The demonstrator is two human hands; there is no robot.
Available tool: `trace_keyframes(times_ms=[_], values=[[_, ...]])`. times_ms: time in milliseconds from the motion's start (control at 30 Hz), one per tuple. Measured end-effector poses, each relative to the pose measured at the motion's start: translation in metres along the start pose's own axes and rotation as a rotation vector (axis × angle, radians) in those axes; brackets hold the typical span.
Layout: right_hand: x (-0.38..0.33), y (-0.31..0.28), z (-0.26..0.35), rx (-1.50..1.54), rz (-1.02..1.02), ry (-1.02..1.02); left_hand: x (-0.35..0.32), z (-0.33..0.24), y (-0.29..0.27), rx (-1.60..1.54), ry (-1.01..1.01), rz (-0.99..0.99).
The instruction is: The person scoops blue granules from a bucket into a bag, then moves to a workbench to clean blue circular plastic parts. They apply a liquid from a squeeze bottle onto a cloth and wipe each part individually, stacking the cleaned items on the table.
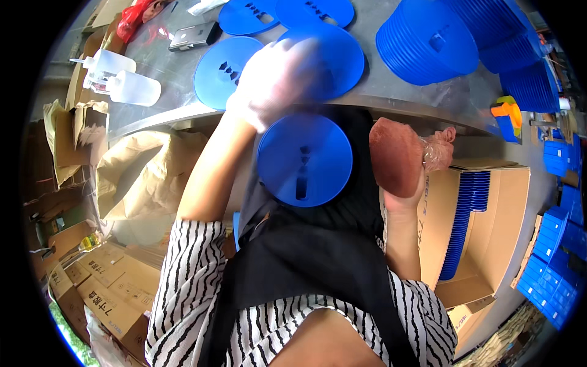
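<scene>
My left hand (275,79), in a white glove, is smeared by motion above two blue discs on the table, a left disc (208,76) and a right disc (347,64); its fingers cannot be made out. On my lap, over a black apron (293,257), rests another round blue disc (327,153) with dark cut-outs and a slot. At the right, my bare right hand (408,199) is closed round a reddish-brown rounded pad (394,156), its tied neck wrapped in clear film. The pad is beside the lap disc, apart from it.
A metal table (177,73) bears more discs, a tall stack of blue discs (422,43), white squeeze bottles (137,88), a black-and-silver device (194,37) and an orange-yellow tape dispenser (507,116). An open carton (507,226) with blue discs stands right; a paper bag (137,171) left.
</scene>
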State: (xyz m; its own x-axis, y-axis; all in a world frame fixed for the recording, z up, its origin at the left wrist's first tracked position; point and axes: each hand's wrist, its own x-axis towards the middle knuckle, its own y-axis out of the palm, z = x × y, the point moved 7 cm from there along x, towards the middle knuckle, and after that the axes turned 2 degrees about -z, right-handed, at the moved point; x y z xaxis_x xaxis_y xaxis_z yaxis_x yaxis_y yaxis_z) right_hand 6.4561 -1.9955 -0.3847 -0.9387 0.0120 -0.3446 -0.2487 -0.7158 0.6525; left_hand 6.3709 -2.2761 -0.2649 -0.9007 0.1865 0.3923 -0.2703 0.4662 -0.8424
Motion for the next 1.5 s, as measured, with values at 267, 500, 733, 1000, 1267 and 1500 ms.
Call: trace_keyframes(times_ms=[267,500,733,1000,1267,1500], values=[[-0.023,0.033,-0.034,0.002,0.382,0.336,-0.179,0.018,-0.004,0.026,-0.341,-0.14],[-0.023,0.041,-0.047,-0.063,0.423,0.403,-0.196,-0.001,-0.007,-0.257,-0.441,-0.15],[-0.007,0.082,-0.024,-0.553,0.456,-0.116,-0.224,-0.006,0.02,-1.638,-1.102,-0.224],[-0.077,0.147,-0.072,-1.295,1.085,-0.763,-0.239,-0.002,0.049,-1.802,-1.198,-0.279],[0.003,0.104,-0.03,-1.302,0.426,-0.732,-0.248,0.0,0.048,-1.717,-1.077,-0.092],[-0.069,0.179,-0.083,-1.228,1.057,-0.796,-0.27,0.027,0.073,-1.798,-1.14,-0.033]])
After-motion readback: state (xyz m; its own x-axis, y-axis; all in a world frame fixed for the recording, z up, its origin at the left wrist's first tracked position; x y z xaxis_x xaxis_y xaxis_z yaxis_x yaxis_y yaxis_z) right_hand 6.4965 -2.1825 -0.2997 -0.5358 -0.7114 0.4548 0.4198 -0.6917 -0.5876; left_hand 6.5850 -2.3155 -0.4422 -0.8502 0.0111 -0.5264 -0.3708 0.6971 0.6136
